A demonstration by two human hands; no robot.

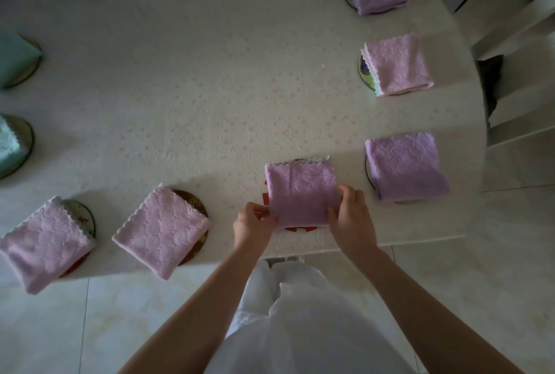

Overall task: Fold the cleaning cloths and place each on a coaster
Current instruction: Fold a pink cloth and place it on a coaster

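At near table edge: folded purple cloth lies on red-rimmed coaster. Left hand pinches near-left corner; right hand has fingers closed over near-right edge. Judged light, soft, limp; layers likely slide, so grip at the corners. Other folded cloths sit on coasters left and right on table.

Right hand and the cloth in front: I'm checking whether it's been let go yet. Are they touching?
Touching. The head view shows the right hand with its fingers on the cloth's right edge, thumb on top, no gap visible.
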